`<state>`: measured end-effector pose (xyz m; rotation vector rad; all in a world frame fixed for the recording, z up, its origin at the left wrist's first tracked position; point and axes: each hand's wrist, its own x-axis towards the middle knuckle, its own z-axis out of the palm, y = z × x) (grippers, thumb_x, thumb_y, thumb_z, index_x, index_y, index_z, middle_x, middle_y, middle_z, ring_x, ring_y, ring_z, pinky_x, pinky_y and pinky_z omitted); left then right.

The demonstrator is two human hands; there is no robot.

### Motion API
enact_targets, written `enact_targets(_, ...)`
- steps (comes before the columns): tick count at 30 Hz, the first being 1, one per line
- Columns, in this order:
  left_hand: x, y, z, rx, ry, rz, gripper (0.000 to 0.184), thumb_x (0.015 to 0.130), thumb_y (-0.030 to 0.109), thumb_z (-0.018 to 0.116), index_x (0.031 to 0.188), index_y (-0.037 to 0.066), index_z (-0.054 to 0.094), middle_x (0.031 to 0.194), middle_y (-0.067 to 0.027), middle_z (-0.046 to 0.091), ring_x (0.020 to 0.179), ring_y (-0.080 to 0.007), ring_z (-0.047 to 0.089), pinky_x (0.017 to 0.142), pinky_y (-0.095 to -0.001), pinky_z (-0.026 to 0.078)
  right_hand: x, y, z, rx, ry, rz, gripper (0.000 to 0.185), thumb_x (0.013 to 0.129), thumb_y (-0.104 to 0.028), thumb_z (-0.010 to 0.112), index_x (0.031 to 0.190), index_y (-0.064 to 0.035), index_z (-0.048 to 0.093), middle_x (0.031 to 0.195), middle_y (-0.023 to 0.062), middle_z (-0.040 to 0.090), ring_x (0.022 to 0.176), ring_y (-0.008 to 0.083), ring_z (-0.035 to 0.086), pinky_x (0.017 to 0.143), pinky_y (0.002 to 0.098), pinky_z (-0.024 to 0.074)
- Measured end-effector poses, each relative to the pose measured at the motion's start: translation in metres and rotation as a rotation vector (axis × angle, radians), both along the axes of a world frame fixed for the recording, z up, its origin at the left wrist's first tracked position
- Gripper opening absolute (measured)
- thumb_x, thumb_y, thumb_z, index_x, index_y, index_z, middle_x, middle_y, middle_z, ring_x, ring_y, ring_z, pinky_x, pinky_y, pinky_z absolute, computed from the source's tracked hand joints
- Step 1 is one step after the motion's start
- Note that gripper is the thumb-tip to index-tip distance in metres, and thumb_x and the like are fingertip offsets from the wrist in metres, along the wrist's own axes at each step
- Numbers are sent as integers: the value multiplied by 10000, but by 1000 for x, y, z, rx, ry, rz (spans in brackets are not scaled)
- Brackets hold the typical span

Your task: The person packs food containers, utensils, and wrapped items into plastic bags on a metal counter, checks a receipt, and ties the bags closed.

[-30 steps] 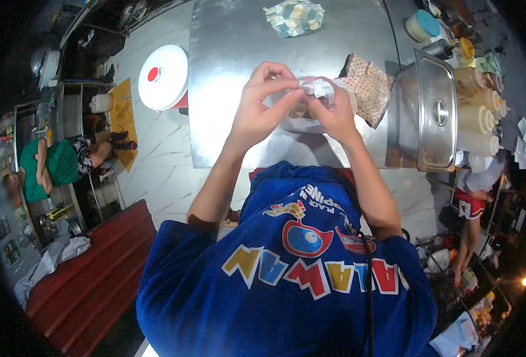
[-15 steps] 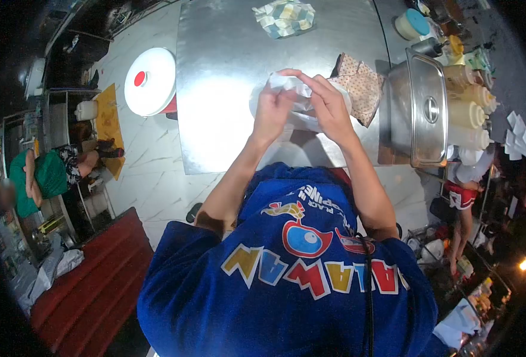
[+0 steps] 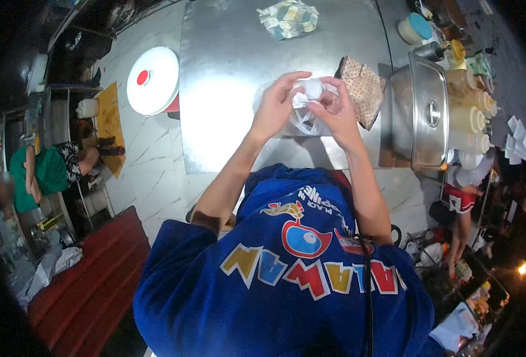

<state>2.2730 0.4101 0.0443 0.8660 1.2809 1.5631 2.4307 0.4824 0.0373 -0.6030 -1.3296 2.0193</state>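
Between my hands, above the steel table [image 3: 221, 65], is a thin white translucent plastic bag [image 3: 307, 122], bunched at its top. My left hand [image 3: 275, 104] grips its left side with bent fingers. My right hand [image 3: 339, 113] has fingers curled on the bag's right side, thumb pointing inward. Something dark shows faintly through the plastic, but I cannot make out what it is. Just right of my right hand lies a tan dotted cloth [image 3: 364, 92] with a dark edge. A checkered cloth [image 3: 288, 19] lies crumpled at the table's far side.
A lidded steel food pan [image 3: 420, 113] stands at the right, beside several squeeze bottles [image 3: 474, 122]. Left of the table is a round white-lidded container [image 3: 153, 80]. One person in green [image 3: 45, 175] is at the far left; another in red shorts [image 3: 460, 199] is at the right.
My hands have drawn slightly apart and turned at the top of the bag. The bag is now gathered more tightly between them, with its bunched top showing.
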Motion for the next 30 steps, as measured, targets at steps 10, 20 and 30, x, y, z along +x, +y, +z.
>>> enact_targets(10, 17, -11, 24, -85, 540, 173, 260, 838, 130, 712, 1076, 43, 660, 995, -122, 680, 907, -199, 668, 842, -343, 495, -14, -5, -8, -37, -47, -270, 176, 881, -55, 723, 879, -42, 547, 925, 83, 686, 845, 78, 620, 731, 232, 492)
enact_targets(20, -11, -18, 12, 9, 937, 38, 190, 746, 17, 658, 911, 87, 721, 1045, -83, 605, 1011, -257, 589, 917, -397, 412, 0, 6, 18, 71, -134, -24, 187, 913, -83, 690, 1059, -10, 599, 896, 35, 648, 816, 76, 603, 731, 222, 479)
enact_targets(30, -32, -7, 23, 325, 980, -137, 238, 715, 18, 707, 921, 138, 719, 1097, -28, 642, 1016, -223, 581, 973, -380, 382, 1, 18, 13, -81, -172, 78, 157, 949, -119, 652, 1056, -11, 612, 949, 42, 679, 843, 66, 608, 752, 217, 473)
